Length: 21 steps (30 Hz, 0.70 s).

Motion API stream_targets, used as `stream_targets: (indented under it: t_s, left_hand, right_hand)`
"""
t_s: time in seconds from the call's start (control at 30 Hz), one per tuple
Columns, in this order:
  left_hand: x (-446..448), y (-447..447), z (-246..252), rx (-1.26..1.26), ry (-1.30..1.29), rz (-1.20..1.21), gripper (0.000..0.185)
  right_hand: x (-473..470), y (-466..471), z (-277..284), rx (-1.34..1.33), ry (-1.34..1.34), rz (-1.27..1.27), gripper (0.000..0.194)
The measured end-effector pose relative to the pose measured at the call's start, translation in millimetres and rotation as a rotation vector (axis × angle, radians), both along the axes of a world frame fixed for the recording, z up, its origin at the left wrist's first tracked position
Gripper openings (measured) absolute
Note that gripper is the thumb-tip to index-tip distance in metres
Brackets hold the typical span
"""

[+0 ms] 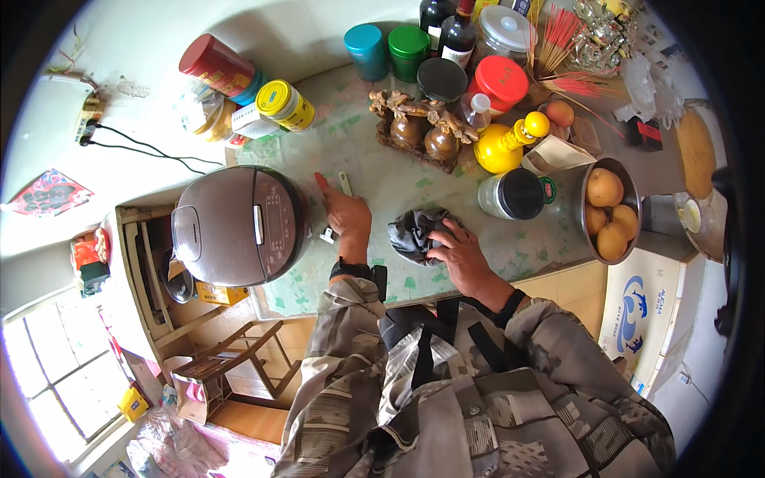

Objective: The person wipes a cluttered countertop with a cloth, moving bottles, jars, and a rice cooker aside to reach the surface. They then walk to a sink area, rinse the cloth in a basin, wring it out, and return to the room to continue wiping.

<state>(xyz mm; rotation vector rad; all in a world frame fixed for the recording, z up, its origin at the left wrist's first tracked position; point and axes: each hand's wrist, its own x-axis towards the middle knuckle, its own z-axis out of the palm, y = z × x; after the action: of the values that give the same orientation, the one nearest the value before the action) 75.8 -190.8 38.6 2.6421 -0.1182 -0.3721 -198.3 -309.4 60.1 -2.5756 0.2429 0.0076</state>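
My left hand (348,212) is low over the table beside the rice cooker (236,224), fingers bent. A red handle end (321,180) and a pale green handle end (345,183) show just beyond its fingers, and a small metal piece (327,235) lies at its near side. The hand hides what joins these parts, so its grip is unclear. My right hand (460,254) presses on a crumpled dark grey cloth (418,236), fingers bent over its right side. The cloth rests on the patterned table cover (409,285).
Farther back stand a carved wooden ornament (421,128), a yellow bottle (499,148) and lidded jars (408,54). At right are a black-lidded glass jar (514,194) and a metal bowl (636,209) of round fruit. A wooden stool (263,358) stands below the table's left side.
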Motion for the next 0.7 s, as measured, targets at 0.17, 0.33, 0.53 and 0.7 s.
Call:
stream_targets:
  t_s: [0.17,0.33,0.53,0.7]
  left_hand:
    - [-14.7,0.5,10.5,0.066,-0.182,-0.011,0.107]
    - [-8.3,-7.2,-2.5,0.068,-0.044,0.025,0.072]
    - [-16.6,-44.6,20.8,-0.035,0.082,0.024,0.053]
    - [-24.4,-89.8,96.7,-0.322,-0.67,-0.373,0.074]
  right_hand:
    - [-8.1,-4.9,2.8,0.044,-0.001,0.002,0.026]
    - [-17.3,-8.0,4.9,0.025,0.0,0.004,0.025]
    - [-18.4,-9.4,5.8,0.035,-0.006,0.019,0.027]
    - [-19.3,-8.3,4.2,0.038,0.05,0.008,0.03]
